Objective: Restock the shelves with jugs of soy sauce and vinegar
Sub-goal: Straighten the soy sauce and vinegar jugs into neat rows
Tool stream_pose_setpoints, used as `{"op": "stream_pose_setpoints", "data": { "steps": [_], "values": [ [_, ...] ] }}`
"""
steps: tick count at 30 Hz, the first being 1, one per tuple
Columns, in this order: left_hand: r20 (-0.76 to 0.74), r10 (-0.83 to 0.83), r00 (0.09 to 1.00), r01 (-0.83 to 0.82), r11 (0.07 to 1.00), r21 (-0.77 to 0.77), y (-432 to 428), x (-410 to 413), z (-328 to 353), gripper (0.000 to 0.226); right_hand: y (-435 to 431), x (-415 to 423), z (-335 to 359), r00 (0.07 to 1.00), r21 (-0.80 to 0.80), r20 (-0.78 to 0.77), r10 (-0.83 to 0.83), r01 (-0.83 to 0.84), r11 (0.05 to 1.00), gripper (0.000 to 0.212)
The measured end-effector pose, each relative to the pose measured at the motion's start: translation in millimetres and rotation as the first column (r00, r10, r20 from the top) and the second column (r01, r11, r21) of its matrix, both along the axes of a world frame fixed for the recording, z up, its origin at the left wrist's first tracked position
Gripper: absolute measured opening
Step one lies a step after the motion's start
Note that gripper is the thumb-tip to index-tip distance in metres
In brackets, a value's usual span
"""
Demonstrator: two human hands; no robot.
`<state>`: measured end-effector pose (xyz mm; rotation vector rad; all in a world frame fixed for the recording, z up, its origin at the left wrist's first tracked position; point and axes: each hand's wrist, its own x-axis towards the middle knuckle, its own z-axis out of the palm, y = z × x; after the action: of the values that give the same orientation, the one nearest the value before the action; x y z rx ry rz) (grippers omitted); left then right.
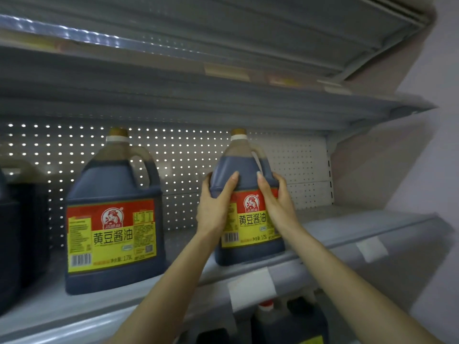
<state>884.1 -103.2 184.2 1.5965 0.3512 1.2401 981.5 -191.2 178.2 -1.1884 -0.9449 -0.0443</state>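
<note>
One view only, head-worn, wide-angle. Faces the shelf (347,227) from slightly below, tilted up: the underside of the upper shelf (173,95) fills the top of frame. Close range: forearms enter from the bottom edge, left hand (216,204) and right hand (275,202) grip a jug (248,165) at centre. Wall (434,170) along right edge.

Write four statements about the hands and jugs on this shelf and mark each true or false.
1. The left hand and right hand both hold the right jug. True.
2. Its cap is red. False: it is yellowish brown.
3. The left jug stands untouched. True.
4. The two jugs touch each other. False: pegboard shows between them.
</note>
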Motion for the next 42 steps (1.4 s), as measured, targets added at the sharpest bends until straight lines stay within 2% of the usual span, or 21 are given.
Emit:
{"op": "stream_pose_setpoints", "data": {
  "steps": [3, 6, 10, 13, 16, 21, 24, 29, 34, 37, 38, 40, 42],
  "values": [
    [-0.032, 0.09, 0.995, -0.089, 0.996, 0.022, -23, 19, -5, 0.099, -10, 21, 4, 0.993, 0.012, -0.116, 0.008, -0.006, 1.0, 0.042],
    [0.0, 0.092, 0.996, -0.092, 0.995, 0.026, -43, 40, -4, 0.099, -22, 42, 6, 0.987, 0.004, -0.163, 0.0, 0.0, 1.0, 0.037],
    [0.005, 0.095, 0.995, -0.095, 0.995, 0.027, -58, 65, -6, 0.083, -38, 65, 5, 0.986, 0.017, -0.165, -0.01, 0.013, 1.0, 0.041],
    [0.005, 0.125, 0.992, -0.125, 0.992, 0.019, -70, 82, -6, 0.093, -45, 80, 4, 0.984, 0.02, -0.177, -0.03, 0.034, 0.999, 0.046],
    [-0.005, 0.147, 0.989, -0.147, 0.989, 0.011, -79, 95, -5, 0.098, -50, 94, 4, 0.982, 0.032, -0.187, -0.027, 0.034, 0.999, 0.032],
    [-0.023, 0.183, 0.983, -0.182, 0.983, 0.038, -83, 114, -7, 0.087, -53, 114, 2, 0.981, 0.034, -0.193, -0.028, 0.035, 0.999, 0.036],
    [-0.015, 0.186, 0.983, -0.185, 0.982, 0.048, -81, 118, -8, 0.089, -52, 119, 1, 0.986, 0.048, -0.163, -0.034, 0.042, 0.998, 0.031],
    [-0.027, 0.176, 0.984, -0.175, 0.983, 0.053, -81, 117, -9, 0.092, -53, 116, 0, 0.986, 0.023, -0.14, -0.088, 0.092, 0.995, 0.037],
    [-0.105, 0.202, 0.974, -0.194, 0.977, 0.086, -84, 108, -4, 0.085, -61, 102, -12, 0.978, -0.069, -0.051, -0.201, 0.197, 0.978, 0.049],
    [-0.157, 0.219, 0.963, -0.197, 0.97, 0.143, -84, 102, -4, 0.087, -70, 82, -41, 0.961, -0.21, 0.052, -0.271, 0.276, 0.938, 0.088],
    [-0.172, 0.199, 0.965, -0.172, 0.972, 0.159, -83, 98, -7, 0.091, -73, 74, -48, 0.948, -0.264, 0.098, -0.304, 0.32, 0.91, 0.095],
    [-0.202, 0.133, 0.97, -0.094, 0.977, 0.192, -80, 86, -17, 0.097, -79, 58, -56, 0.905, -0.329, 0.212, -0.369, 0.422, 0.845, 0.09],
    [-0.197, 0.083, 0.977, -0.034, 0.97, 0.24, -85, 58, -25, 0.087, -83, 42, -58, 0.871, -0.316, 0.309, -0.382, 0.472, 0.823, 0.083]
  ]
}}
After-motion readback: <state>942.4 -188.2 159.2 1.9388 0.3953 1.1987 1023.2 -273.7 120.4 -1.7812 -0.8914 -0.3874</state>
